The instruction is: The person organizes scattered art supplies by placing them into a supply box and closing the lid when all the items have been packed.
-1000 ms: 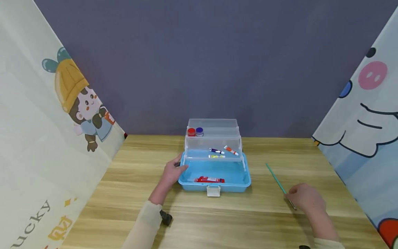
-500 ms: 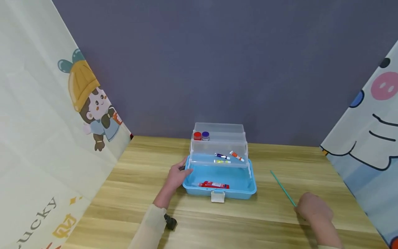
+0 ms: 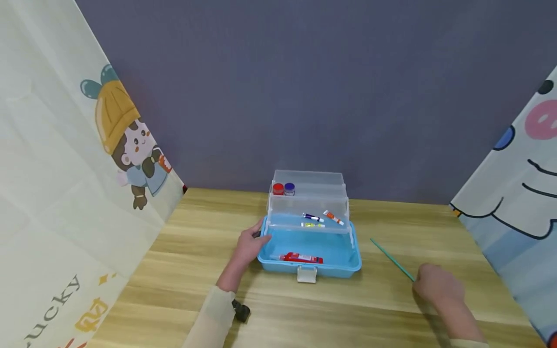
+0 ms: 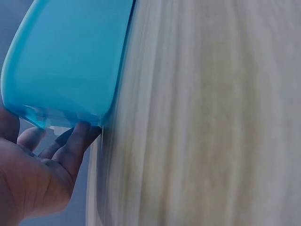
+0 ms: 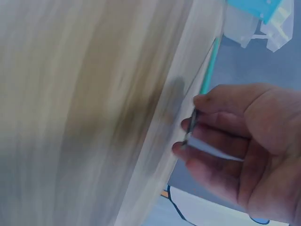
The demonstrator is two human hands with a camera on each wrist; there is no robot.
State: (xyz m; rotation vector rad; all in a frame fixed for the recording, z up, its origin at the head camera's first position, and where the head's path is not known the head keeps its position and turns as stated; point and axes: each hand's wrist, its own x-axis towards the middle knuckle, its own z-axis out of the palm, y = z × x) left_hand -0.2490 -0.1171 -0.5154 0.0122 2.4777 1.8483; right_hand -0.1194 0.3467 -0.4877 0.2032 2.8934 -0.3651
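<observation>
Reading "ucky", lettering [image 3: 51,308] is printed on left curtain [image 3: 48,188]; red tube [image 3: 290,256] label [image 3: 307,258] can't be read. Green stick [image 3: 393,260] is pinched by right hand [image 3: 439,286], right of blue box [image 3: 332,270], gripped by left hand [image 3: 249,246].

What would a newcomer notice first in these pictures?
Probably the open blue box near centre, the left hand at its side and a red tube inside. Next, right of the box, the right hand pinches a green stick. A yellow-hatted cartoon figure stands out at left.
</observation>
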